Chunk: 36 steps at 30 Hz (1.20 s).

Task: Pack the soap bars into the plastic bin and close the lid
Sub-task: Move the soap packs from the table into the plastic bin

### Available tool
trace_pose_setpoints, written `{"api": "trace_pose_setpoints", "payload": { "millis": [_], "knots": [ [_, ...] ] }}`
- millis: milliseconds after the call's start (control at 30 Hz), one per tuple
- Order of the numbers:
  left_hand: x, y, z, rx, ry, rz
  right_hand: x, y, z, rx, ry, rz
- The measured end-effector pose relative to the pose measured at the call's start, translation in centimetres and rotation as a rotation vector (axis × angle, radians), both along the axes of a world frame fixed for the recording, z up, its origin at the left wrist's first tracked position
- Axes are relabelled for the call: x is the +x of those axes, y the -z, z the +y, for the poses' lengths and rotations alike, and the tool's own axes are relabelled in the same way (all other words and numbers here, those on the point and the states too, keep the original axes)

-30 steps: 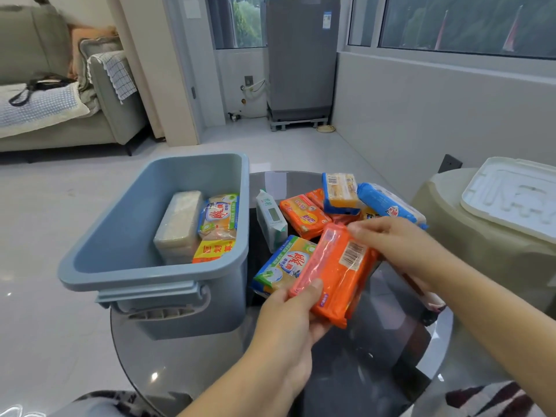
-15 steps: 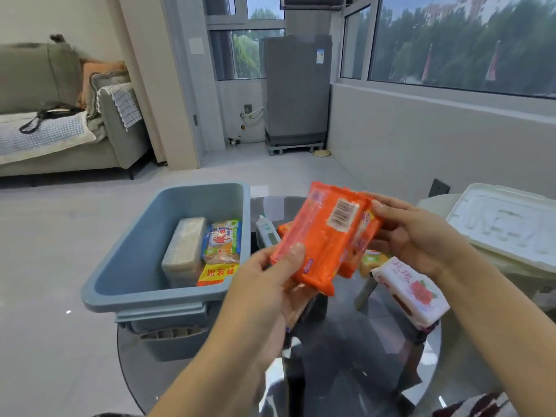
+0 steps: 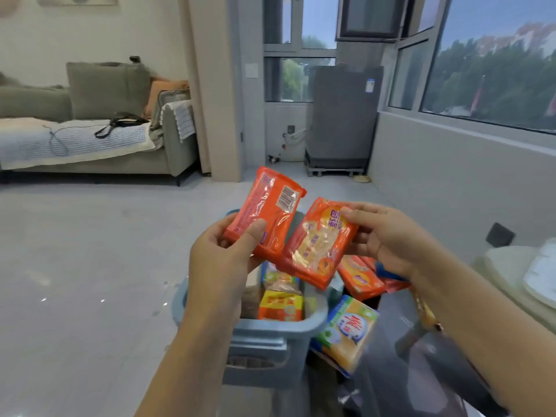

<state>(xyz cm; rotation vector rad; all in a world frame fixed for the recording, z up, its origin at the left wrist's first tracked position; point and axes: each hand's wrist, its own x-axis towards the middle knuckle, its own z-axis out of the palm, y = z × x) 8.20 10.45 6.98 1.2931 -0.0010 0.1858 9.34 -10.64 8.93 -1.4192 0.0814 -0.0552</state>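
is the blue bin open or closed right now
Open: the blue bin has no lid on it, and soap packs show inside.

My left hand [image 3: 222,260] and forearm cover most of the blue plastic bin [image 3: 270,329], so I see only a few wrapped soap bars [image 3: 281,305] inside. The white lid [image 3: 541,275] runs off the right edge, and the wrapper print is too blurred to read.

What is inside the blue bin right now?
In the bin a yellow-and-red soap pack shows, with another pack behind it. The rest is hidden by the left hand and the two orange packs held above.
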Motion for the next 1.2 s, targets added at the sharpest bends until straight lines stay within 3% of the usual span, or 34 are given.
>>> {"api": "trace_pose_setpoints", "payload": {
  "millis": [367, 500, 767, 1000, 1200],
  "knots": [
    [3.0, 1.5, 7.1, 0.166, -0.116, 0.017, 5.9, 1.8, 8.6, -0.357, -0.432, 0.338],
    [3.7, 2.6, 7.8, 0.181, -0.130, 0.031, 6.9, 3.3, 10.7, -0.492, -0.499, 0.392],
    [4.4, 3.8, 8.1, 0.170, -0.143, 0.062, 8.0, 3.6, 11.7, -1.142, -0.654, 0.302],
    [4.2, 3.8, 7.9, 0.160, -0.145, 0.064, 8.6, 3.7, 12.5, -1.001, -0.755, 0.444],
    [4.2, 3.9, 8.0, 0.113, -0.129, 0.061, 7.8, 4.6, 12.2, -0.972, -0.781, 0.424]
  ]
}}
